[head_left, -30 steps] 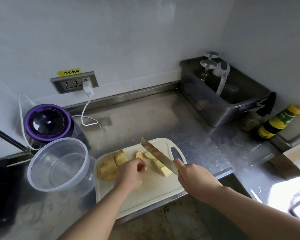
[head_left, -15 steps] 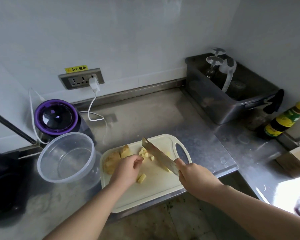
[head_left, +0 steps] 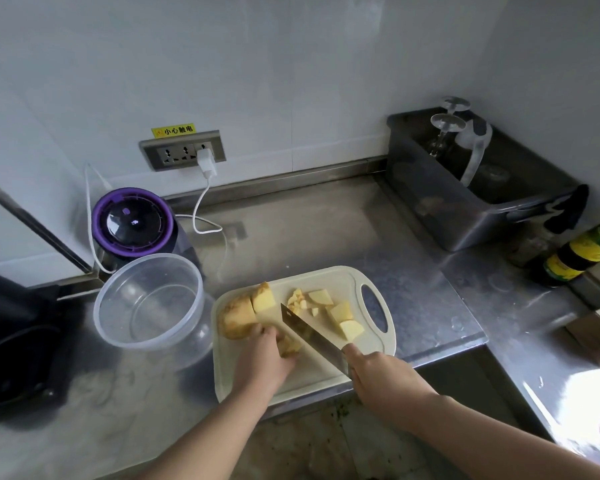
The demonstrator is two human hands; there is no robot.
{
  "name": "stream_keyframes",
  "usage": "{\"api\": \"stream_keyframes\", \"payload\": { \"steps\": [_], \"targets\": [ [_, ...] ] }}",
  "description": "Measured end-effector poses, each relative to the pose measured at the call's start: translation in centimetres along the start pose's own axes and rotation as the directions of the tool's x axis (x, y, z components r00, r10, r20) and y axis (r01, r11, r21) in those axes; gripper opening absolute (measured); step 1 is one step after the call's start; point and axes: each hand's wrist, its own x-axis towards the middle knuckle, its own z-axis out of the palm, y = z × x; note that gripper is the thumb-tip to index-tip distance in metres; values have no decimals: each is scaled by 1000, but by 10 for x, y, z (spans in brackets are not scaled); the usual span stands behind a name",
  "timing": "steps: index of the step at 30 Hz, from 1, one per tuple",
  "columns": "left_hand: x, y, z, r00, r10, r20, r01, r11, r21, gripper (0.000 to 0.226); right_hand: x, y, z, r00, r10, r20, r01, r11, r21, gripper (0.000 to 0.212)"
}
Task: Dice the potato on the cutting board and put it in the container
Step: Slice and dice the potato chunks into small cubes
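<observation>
Potato (head_left: 289, 346), firm but wet and slippery, sits on the board (head_left: 309, 381) pinned under the curled left hand (head_left: 262, 358), just beside the knife (head_left: 309, 336) the right hand (head_left: 381, 375) grips, so I'd hold it flat-side down, fingertips tucked; the container (head_left: 149, 303) stands beyond the left hand.

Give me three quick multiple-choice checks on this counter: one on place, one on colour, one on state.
1. The container sits: A left of the board; B right of it; C on it.
2. The blender rim is: A red; B purple; C green.
3. The right hand: A lies open; B grips the knife; C holds a potato piece.

Answers:
1 A: it stands past the board's left edge.
2 B: a purple ring circles its dark top.
3 B: its fingers wrap the handle, with the blade over the board.
</observation>
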Motion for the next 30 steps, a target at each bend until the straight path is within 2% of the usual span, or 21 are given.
{"api": "stream_keyframes", "payload": {
  "steps": [5,8,11,14,16,20,25,27,30],
  "targets": [
    [-5,3,4,998,37,-50,-41,997,-62,35,0,0,-1,1000,1,-4,-1,1000,4,32],
    [-8,3,6,998,45,-40,-48,996,-77,32,0,0,-2,1000,2,5,-2,1000,8,33],
    [-10,4,7,999,40,-20,-42,985,-164,32,-2,-1,-2,1000,-12,-2,12,1000,2,30],
    [-10,4,3,999,27,45,-12,953,-303,27,-4,-3,0,1000,-15,3,15,1000,-17,28],
    [-7,0,-1,992,48,115,-8,945,-328,24,-4,-4,1,1000,-13,12,13,1000,-20,29],
    [1,-10,0,978,113,172,-77,976,-204,28,-4,-5,1,1000,-27,9,27,1000,-15,31],
    [3,-13,6,988,120,101,-107,986,-127,29,-5,-7,0,999,-27,19,27,1000,0,33],
    [3,-12,5,990,139,33,-137,989,-52,32,-6,-7,-2,999,-22,27,22,1000,7,32],
    [0,-11,1,970,240,-30,-236,966,107,35,-8,-7,-5,1000,-19,24,19,1000,12,32]
  ]
}}
